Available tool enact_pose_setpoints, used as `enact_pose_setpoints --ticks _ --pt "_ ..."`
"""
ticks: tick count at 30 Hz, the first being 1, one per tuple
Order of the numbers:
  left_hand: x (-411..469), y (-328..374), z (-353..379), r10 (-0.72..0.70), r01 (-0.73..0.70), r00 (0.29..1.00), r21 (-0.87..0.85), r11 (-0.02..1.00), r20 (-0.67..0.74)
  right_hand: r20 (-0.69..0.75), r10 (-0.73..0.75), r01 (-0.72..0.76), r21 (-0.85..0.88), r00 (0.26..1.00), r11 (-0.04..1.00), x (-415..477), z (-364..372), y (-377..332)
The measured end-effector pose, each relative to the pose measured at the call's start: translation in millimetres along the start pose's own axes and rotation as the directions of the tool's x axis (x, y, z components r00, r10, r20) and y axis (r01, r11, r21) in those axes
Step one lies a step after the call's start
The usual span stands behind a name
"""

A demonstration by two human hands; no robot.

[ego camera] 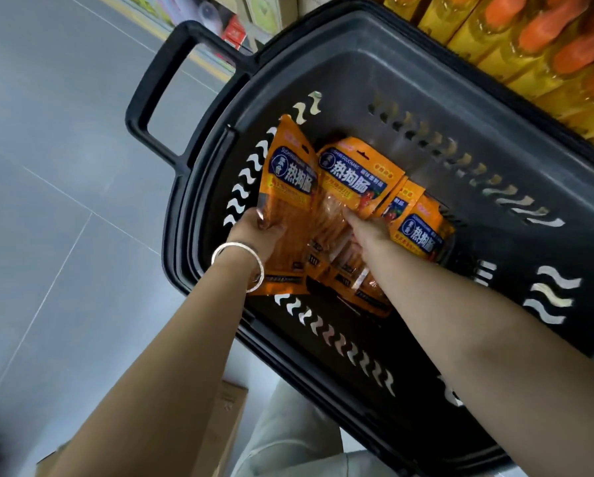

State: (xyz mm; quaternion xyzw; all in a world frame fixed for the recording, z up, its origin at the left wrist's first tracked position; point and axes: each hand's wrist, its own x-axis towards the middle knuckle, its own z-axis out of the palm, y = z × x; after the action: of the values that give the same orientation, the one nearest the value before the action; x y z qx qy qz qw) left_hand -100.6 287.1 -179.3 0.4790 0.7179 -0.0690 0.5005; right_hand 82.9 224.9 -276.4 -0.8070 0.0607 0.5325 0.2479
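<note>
This is a shop, most likely a supermarket aisle. A black plastic shopping basket with a loop handle holds several identical orange packets of one printed brand. Just past the basket's far right side stand packed rows of yellow bottles with orange caps, and beyond its handle end stocked cartons line a grey tiled floor.

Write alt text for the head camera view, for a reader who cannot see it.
A person's left hand, wearing a silver bangle, grips an orange plastic sausage packet inside a black plastic shopping basket; the right hand reaches among more orange packets lying there, fingers partly hidden. Yellow bottles with orange caps stand beside it.
</note>
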Motion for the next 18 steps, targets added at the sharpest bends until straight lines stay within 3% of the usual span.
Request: enact_pose_setpoints --ticks 3,9,15,18 --pt "-1.8 3.7 0.7 0.017 -0.017 1.000 -0.002 1.000 0.015 0.005 -0.056 0.056 0.060 0.998 0.997 -4.6 -4.8 7.8" --pt "-20.5 20.0 0.9 0.010 0.000 0.992 -0.087 0.996 0.122 -0.102 -0.019 0.045 0.259 0.995 0.965 -44.6 -63.0 46.4" --pt "-68.0 40.7 1.7 0.099 -0.074 0.990 -0.223 0.972 0.102 -0.203 -0.105 0.138 0.155 0.974 0.978 -93.3 -129.6 59.4" --pt "-103.0 54.7 7.0 0.209 -0.197 0.977 -0.209 0.958 0.033 -0.212 -0.255 0.262 0.007 0.944 0.965 -123.2 -153.5 59.7"
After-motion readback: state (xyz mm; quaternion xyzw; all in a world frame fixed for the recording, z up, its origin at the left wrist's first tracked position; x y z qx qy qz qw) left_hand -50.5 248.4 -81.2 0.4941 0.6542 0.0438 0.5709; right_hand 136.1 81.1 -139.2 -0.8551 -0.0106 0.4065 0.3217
